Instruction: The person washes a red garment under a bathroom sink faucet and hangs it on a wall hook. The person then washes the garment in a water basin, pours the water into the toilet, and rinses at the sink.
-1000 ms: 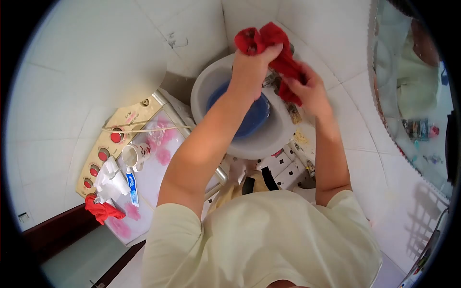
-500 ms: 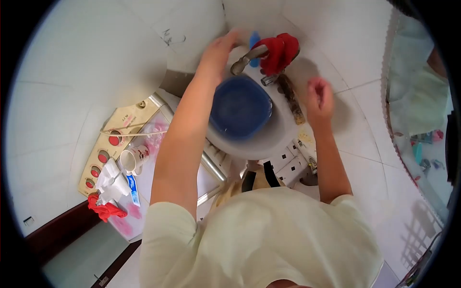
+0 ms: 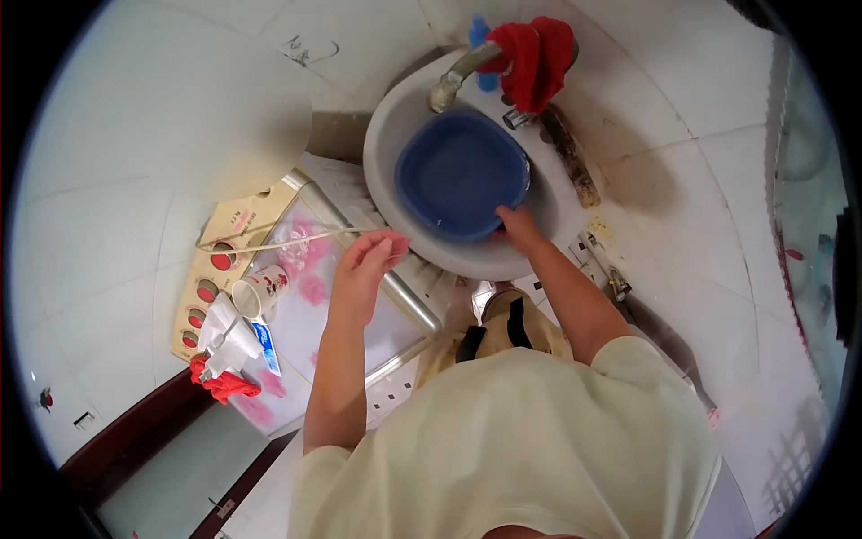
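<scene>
A blue plastic basin with what looks like water in it sits inside the white sink. My right hand grips the basin's near right rim, its thumb on the inner side and the other fingers mostly hidden below. My left hand hovers left of the sink, above the edge of the washing machine's lid, its fingers loosely bent and nothing visible in them. A pale cord runs close to its fingertips; whether they touch is unclear. Above the basin is the faucet spout, with a red cloth draped over the faucet.
On the left, the washing machine carries a white mug, a blue-and-white tube, white paper and a red cloth. A blue bottle stands behind the faucet. A mirror is on the right wall.
My left hand has come down from beside the faucet to the washing machine's side. My right hand has lowered from near the wall and taken hold of the basin's rim. The view has shifted.
</scene>
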Available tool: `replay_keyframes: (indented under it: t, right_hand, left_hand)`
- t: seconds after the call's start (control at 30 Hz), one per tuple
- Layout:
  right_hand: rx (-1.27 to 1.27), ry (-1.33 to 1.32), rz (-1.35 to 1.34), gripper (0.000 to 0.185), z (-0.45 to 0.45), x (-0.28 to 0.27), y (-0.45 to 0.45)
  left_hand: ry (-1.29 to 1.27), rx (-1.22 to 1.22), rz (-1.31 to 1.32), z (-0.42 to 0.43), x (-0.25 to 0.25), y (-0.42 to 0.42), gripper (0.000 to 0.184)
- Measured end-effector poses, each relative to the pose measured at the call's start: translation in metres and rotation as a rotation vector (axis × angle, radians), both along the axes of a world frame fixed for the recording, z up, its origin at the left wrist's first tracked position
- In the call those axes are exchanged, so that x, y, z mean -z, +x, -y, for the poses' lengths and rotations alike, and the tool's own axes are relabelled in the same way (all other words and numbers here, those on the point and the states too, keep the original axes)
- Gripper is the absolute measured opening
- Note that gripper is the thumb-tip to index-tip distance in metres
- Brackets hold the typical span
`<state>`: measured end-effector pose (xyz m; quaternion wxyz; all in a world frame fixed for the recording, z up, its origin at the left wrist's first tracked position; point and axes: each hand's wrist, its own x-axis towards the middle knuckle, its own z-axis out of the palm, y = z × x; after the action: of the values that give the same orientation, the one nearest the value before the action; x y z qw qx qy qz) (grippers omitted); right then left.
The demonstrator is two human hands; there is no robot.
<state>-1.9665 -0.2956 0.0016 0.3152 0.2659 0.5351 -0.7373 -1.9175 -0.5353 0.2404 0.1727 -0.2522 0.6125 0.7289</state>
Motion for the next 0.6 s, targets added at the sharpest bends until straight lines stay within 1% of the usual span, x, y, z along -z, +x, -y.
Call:
replay_keyframes:
  t: [0.1, 0.2, 0.3, 0.4, 0.53, 0.6]
  right_hand:
    - [0.014, 0.035, 0.003, 0.03, 0.001, -0.016, 0.0]
    - [0.012, 0.052, 0.077, 0.031, -0.004, -0.04, 0.014]
    - [-0.006, -0.004, 0.073, 0.032, -0.016, -0.052, 0.032]
    - [0.117, -0.048, 0.015, 0.032, -0.034, -0.052, 0.068]
    - [0.317, 0.011, -0.042, 0.035, -0.051, -0.099, 0.14]
    - [0.411, 0.05, -0.056, 0.037, -0.063, -0.114, 0.188]
  left_hand:
    - [0.011, 0.005, -0.035, 0.01, -0.004, 0.013, 0.019]
    - [0.042, 0.037, -0.08, 0.015, -0.008, 0.022, 0.018]
    - [0.085, 0.12, -0.159, 0.017, -0.016, 0.032, 0.018]
    - [0.125, 0.231, -0.256, 0.023, -0.025, 0.044, 0.019]
    - [0.177, 0.371, -0.3, 0.024, -0.03, 0.058, 0.02]
    - [0.215, 0.424, -0.256, 0.017, -0.028, 0.065, 0.019]
